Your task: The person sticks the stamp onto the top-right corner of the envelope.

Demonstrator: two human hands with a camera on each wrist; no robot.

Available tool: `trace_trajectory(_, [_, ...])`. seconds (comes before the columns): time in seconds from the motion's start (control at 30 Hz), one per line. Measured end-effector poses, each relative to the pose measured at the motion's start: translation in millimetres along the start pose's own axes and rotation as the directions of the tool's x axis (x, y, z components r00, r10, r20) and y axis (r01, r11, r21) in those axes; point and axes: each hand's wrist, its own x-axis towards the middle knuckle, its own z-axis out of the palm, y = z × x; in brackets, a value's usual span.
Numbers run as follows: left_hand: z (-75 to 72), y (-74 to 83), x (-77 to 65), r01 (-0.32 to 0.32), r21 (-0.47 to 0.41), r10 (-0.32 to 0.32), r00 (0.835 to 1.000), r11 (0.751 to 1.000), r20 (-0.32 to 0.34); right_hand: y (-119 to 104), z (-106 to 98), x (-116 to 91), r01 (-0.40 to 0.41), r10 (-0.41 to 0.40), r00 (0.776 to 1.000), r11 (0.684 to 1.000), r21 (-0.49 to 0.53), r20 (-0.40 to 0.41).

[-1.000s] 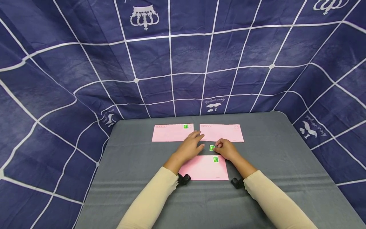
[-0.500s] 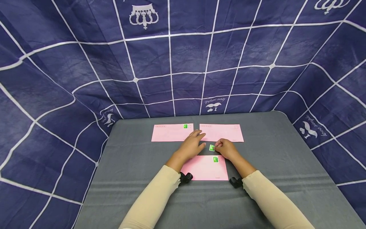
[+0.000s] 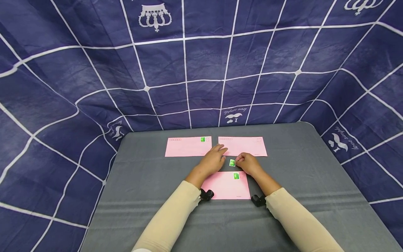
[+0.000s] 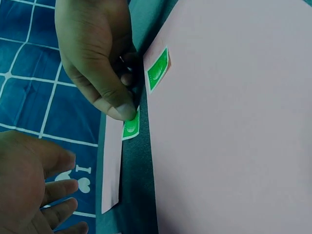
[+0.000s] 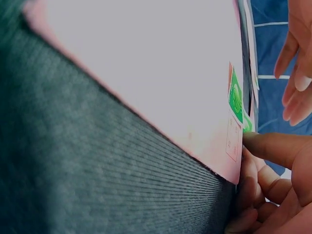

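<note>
My right hand (image 3: 247,163) pinches a small green stamp (image 3: 232,162) with a white border between thumb and fingertips. In the left wrist view the thumb lies over the upper end of that stamp (image 4: 131,127). My left hand (image 3: 211,161) has its fingers spread and holds nothing; its fingertips overlap the near left corner of the back right pink envelope (image 3: 245,147). Below both hands lies the front pink envelope (image 3: 225,187), bearing a green stamp (image 3: 236,176) near its top right corner. The left wrist partly hides this envelope's left side.
At the back left is another pink envelope (image 3: 187,147) with a green stamp (image 3: 203,139) near its upper right. All envelopes lie on a grey cloth-covered table (image 3: 292,157). A blue curtain (image 3: 207,63) with white lines surrounds the back and sides.
My left hand has shifted slightly right, closer to the pinched stamp. The right hand keeps its pinch in nearly the same place. The head view has swung slightly.
</note>
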Motion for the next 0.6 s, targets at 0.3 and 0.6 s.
trace_trajectory(0.3, [7.5,-1.7,9.8,-0.017,0.046,0.015,0.999,0.999,0.047,5,1,2,-0.013,0.013,1.0,0.998,0.057,-0.003])
trace_trajectory(0.6, [14.7,-2.4,17.7,-0.016,0.061,0.011,0.996,0.998,0.087,5,1,3,-0.001,0.002,1.0,0.999,0.043,-0.018])
